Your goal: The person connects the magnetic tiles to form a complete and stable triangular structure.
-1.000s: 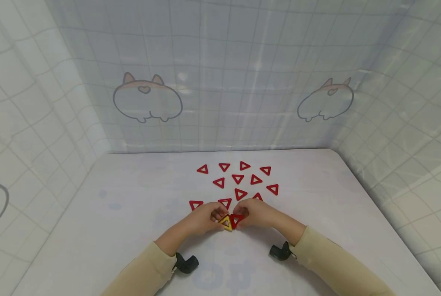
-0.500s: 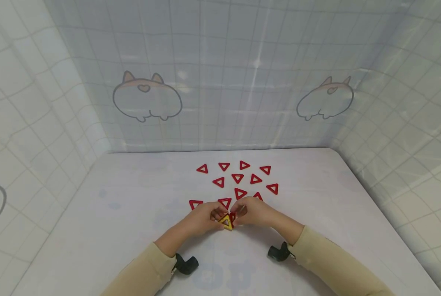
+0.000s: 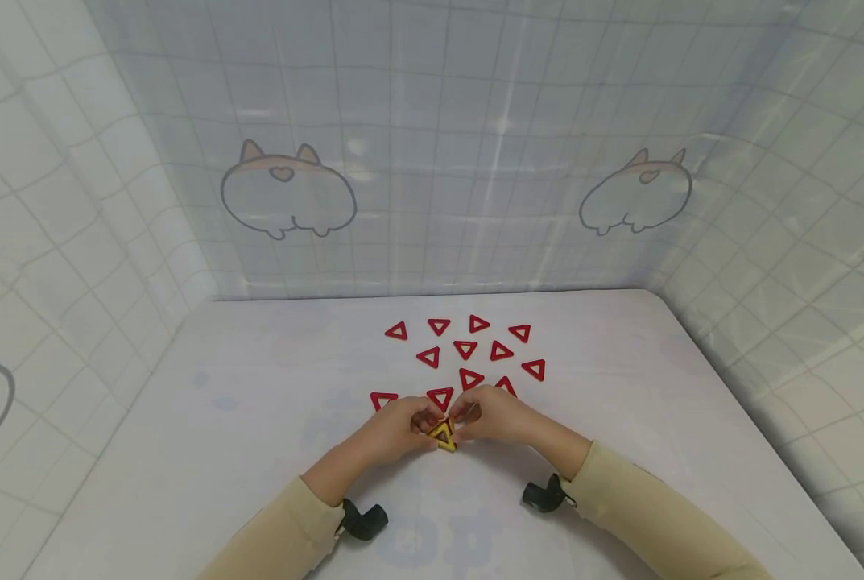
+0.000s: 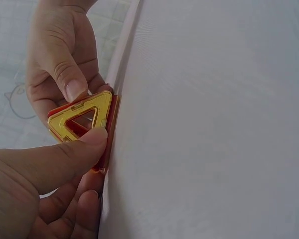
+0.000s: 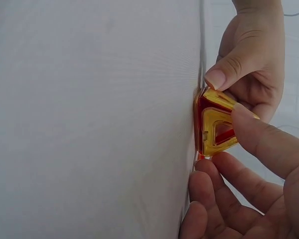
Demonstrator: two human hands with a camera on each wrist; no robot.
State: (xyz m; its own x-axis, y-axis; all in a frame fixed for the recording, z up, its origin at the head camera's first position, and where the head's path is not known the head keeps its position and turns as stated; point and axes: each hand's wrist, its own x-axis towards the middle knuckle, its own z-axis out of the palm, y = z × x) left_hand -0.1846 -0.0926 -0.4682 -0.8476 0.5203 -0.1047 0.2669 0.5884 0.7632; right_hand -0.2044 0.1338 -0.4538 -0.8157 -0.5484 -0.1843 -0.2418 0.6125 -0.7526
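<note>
In the head view, a small pyramid-like cluster of triangular magnetic tiles (image 3: 443,436), yellow outside with red showing at the edges, stands on the table between both hands. My left hand (image 3: 394,428) holds it from the left; the left wrist view shows that thumb (image 4: 93,138) pressed on a yellow tile (image 4: 65,121). From the right, my right hand (image 3: 502,414) pinches it, its thumb (image 5: 246,115) on another yellow tile (image 5: 214,130) in the right wrist view. The rear faces of the cluster are hidden by the fingers.
Several red triangular tiles (image 3: 465,350) lie flat and scattered beyond the hands. The nearest red tile (image 3: 440,398) is just past the fingertips, and another red tile (image 3: 383,399) lies by the left hand. Grid-patterned curtains (image 3: 432,201) enclose the white table (image 3: 258,419).
The red tile in the right hand, earlier leaning outward to the right, has folded up and in against the yellow one. The right hand shifted slightly left with it; the left hand stayed put.
</note>
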